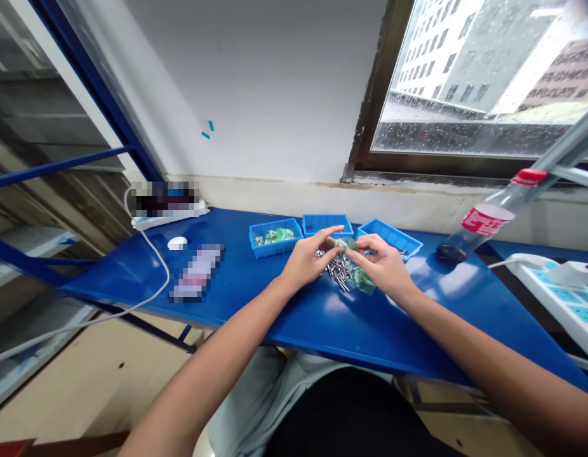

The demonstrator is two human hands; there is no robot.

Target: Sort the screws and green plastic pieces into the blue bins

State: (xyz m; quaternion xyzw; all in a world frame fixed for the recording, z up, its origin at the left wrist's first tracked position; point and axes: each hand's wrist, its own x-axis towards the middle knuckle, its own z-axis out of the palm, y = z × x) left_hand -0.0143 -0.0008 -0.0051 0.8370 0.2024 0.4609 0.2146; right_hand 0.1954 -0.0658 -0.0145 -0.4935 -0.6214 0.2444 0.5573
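Observation:
Over the blue table, both hands are at a small clear greenish plastic bag [345, 243]. My left hand [307, 257] has its thumb on the bag's near edge, with the index finger reaching out above it. From the other side, my right hand [380, 265] pinches the bag between thumb and fingers. Just below lies a loose pile of thin metal screws or pins [339, 274]. Several more greenish bags [363, 280] lie beside that pile, partly under my right hand. What is inside the held bag is too small to tell.
Behind the hands stand a blue bin with small green bags [275, 236], a middle blue bin [326, 222] and a right blue bin [392, 236]. A bottle [487, 219] stands right, near a power strip [561, 292]. A phone-like blurred object [197, 273] and white cable [165, 266] lie left.

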